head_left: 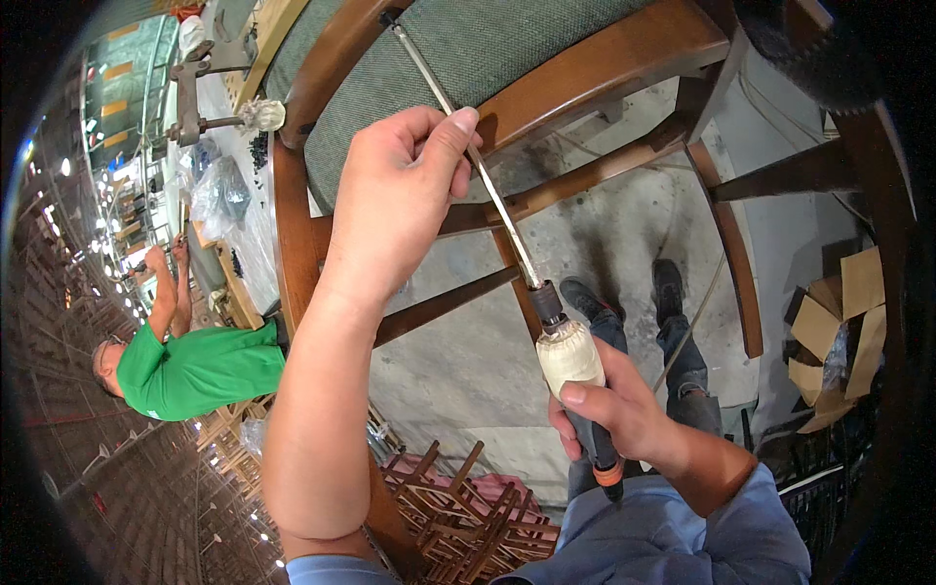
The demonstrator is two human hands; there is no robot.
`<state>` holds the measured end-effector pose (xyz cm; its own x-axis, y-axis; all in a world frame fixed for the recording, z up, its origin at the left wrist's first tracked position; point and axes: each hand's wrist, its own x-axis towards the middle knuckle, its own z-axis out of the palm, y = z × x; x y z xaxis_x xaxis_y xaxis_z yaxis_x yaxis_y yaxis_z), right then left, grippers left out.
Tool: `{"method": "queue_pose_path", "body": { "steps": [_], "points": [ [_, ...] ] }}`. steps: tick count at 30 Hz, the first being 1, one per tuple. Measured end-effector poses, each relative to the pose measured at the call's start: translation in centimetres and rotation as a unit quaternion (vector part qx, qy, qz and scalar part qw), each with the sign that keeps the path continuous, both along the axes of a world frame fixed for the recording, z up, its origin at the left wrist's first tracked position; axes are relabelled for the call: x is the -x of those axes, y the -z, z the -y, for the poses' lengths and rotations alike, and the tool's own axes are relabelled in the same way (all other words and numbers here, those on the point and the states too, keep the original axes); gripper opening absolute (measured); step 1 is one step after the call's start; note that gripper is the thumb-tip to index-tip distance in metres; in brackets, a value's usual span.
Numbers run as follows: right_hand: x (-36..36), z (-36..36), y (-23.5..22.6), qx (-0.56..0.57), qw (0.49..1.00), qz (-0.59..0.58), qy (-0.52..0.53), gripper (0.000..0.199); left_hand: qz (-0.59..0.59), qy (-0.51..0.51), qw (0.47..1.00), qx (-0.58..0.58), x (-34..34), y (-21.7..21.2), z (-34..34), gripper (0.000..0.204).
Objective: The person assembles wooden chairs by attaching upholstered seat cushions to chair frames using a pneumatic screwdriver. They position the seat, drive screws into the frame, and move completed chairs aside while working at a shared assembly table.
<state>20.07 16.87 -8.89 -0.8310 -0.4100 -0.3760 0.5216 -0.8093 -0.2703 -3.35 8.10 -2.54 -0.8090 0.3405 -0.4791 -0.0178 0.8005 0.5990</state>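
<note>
gripping the power screwdriver (pixel 593 437) low down with the right hand (pixel 624 405), wrapped firmly around the dark grey body, just below the cream cloth cover (pixel 570 356) and above the orange ring (pixel 608 476) near the tail end. and up above, closing the left hand (pixel 395 185) in a narrow pinch on the long metal bit (pixel 513 234), with thumb and fingers around the upper part of the shaft, well apart from the right hand. angling that bit on a long slant, from the black chuck (pixel 548 302) up and leftward across the wooden chair (pixel 604 73). pointing the tip at a dark spot on the curved brown rail (pixel 327 60), right beside the green-grey woven seat (pixel 526 44); hard to judge any contact at that tiny end. glancing left, past a metal clamp (pixel 188 97) with a cloth-wrapped pad (pixel 261 115) close to the rail, to clear plastic bags (pixel 222 190) and, farther out, a co-worker (pixel 200 370) in green with both forearms raised. looking down, to dark shoes (pixel 590 300) on the grey floor (pixel 458 366) and stacked wooden frames (pixel 478 517) at the lower edge. over to the right, spotting an open cardboard box (pixel 863 283) with flaps splayed.
</note>
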Motion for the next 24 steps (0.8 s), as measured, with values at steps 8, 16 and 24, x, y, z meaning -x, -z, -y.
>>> {"method": "queue_pose_path", "body": {
  "steps": [8, 16, 24],
  "points": [
    [0.6, -0.4, 0.1, 0.0, 1.0, 0.006, 0.002, 0.032, -0.004, 0.015, 1.0, -0.003, 0.4, 0.0, -0.1, 0.032],
    [0.6, -0.6, 0.1, 0.026, 1.0, 0.003, -0.001, 0.031, 0.009, -0.001, 1.0, -0.008, 0.6, -0.1, -0.4, 0.034],
    [0.8, -1.2, -0.2, 0.002, 1.0, 0.021, -0.018, 0.039, 0.032, -0.015, 0.999, 0.0, 0.5, -0.4, -0.8, 0.032]
  ]
}}
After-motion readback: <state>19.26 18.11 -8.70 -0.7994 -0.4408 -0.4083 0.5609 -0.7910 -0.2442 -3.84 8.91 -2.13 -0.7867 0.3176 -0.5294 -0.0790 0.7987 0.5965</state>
